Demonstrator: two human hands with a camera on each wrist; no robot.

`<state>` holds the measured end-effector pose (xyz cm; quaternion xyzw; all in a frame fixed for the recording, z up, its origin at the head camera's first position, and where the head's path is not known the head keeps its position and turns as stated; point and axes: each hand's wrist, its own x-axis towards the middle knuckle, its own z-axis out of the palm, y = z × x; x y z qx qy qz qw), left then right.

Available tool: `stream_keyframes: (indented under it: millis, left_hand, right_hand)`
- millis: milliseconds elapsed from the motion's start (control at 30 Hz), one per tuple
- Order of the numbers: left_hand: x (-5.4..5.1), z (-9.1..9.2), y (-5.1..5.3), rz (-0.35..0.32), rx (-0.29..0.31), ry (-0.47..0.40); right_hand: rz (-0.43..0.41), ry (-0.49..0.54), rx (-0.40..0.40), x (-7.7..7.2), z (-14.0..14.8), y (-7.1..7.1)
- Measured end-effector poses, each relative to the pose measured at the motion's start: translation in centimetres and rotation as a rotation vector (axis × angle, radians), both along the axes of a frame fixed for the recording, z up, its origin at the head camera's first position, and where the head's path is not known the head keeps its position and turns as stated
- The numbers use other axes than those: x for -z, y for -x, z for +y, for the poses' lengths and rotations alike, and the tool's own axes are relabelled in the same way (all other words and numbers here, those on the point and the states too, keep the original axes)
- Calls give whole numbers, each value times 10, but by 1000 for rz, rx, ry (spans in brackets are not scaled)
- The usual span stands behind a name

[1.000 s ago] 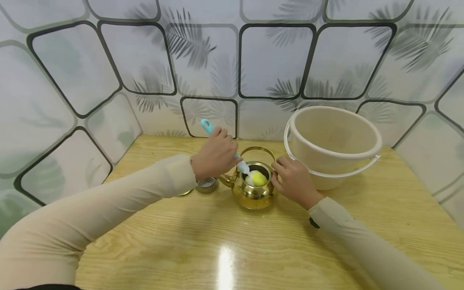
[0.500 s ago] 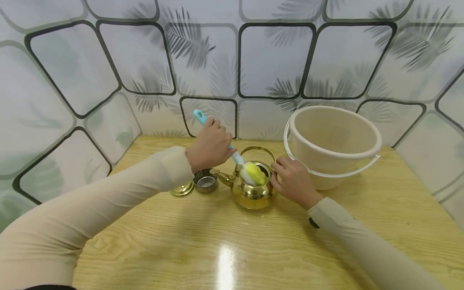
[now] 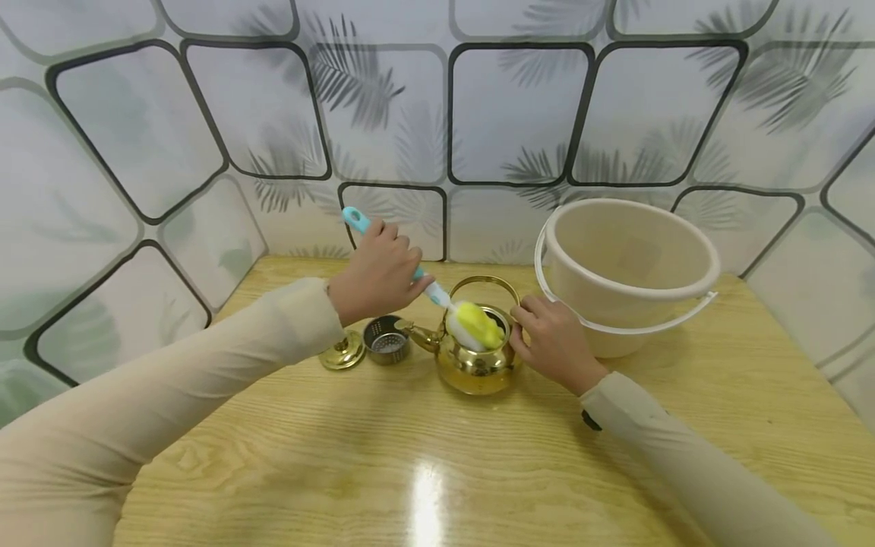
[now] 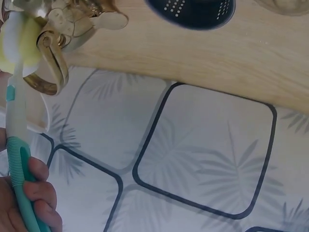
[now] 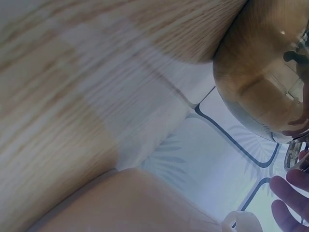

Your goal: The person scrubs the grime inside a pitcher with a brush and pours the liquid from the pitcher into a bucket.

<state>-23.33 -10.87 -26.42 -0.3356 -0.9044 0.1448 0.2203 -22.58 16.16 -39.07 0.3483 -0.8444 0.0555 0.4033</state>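
Note:
My left hand [image 3: 380,275] grips the blue handle of a sponge brush [image 3: 437,295]; the left wrist view shows its fingers curled round the handle [image 4: 20,166]. The yellow and white sponge head [image 3: 476,325] sits tilted in the mouth of a golden kettle [image 3: 477,374], partly above the rim. At the kettle's right side my right hand [image 3: 555,339] holds the base of its raised handle [image 3: 487,279] with fingers and thumb. In the right wrist view the kettle's body [image 5: 265,72] is close to the fingers [image 5: 288,195].
A perforated metal strainer [image 3: 387,342] stands left of the kettle's spout, with a golden lid [image 3: 343,352] beside it. A large cream bucket [image 3: 615,315] with a white handle stands at the back right of the wooden table [image 3: 328,456]. A patterned wall [image 3: 519,114] rises behind.
My left hand has moved left with the brush, and the sponge head has risen toward the kettle's rim. The lid has come into fuller view. My right hand has stayed at the kettle.

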Motion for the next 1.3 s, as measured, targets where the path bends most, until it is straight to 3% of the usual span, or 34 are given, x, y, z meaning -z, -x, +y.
stream_keyframes:
  millis: [233, 400, 800, 1033, 1300]
  left_hand:
    - [12, -13, 0, -57, 4, -53]
    - [19, -22, 1, -30, 51, -74]
    - [31, -38, 4, 214, 203, 38]
    - [18, -32, 4, 247, 271, 40]
    - [-12, -22, 6, 207, 227, 142]
  right_hand:
    - [4, 6, 6, 1, -1, -1]
    - [9, 5, 5, 0, -1, -2]
    - [9, 5, -2, -1, 0, -1]
    - [3, -3, 2, -1, 1, -1]
    - [1, -19, 13, -2, 0, -3]
